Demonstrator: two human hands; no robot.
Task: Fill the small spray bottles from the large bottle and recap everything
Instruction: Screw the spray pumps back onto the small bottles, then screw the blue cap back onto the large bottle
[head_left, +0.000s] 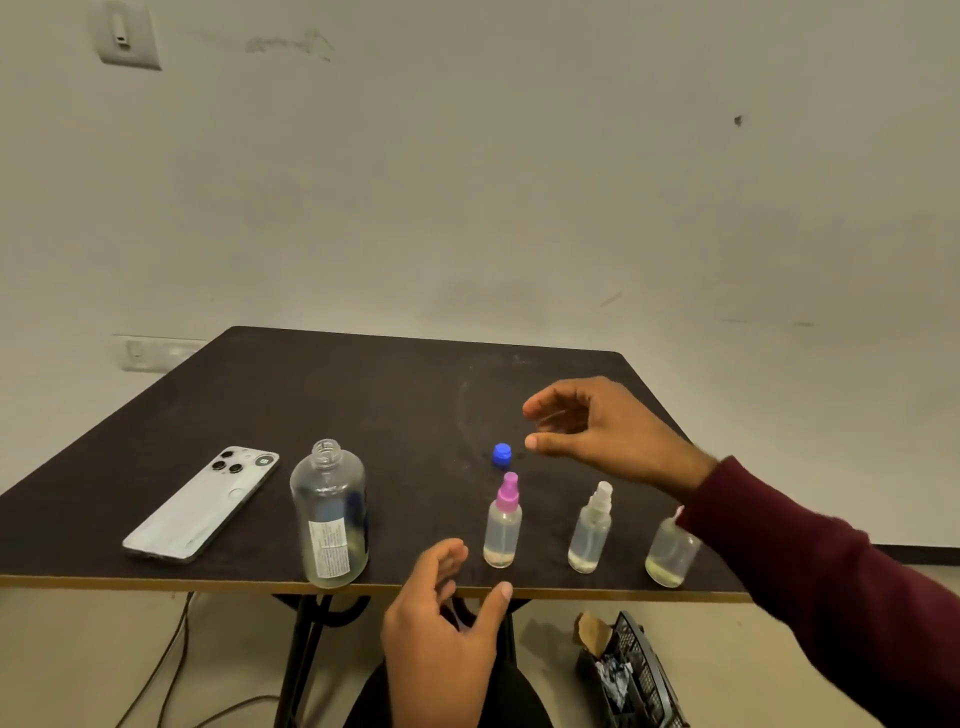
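Observation:
The large clear bottle (329, 514) stands uncapped near the table's front edge, with a little liquid at its bottom. Its blue cap (502, 453) lies on the table further back. Three small spray bottles stand in a row: one with a pink sprayer (503, 525), one with a clear sprayer (590, 530), and a third (671, 553) whose top is hidden behind my sleeve. My right hand (597, 428) hovers just right of the blue cap, fingers loosely curved and empty. My left hand (441, 623) is at the front edge, left of the pink bottle, relaxed and holding nothing.
A white phone (202, 503) lies face down at the left of the dark table (311, 395). Below the table are cables on the floor and a black basket (631, 675) with scraps. A wall stands right behind the table.

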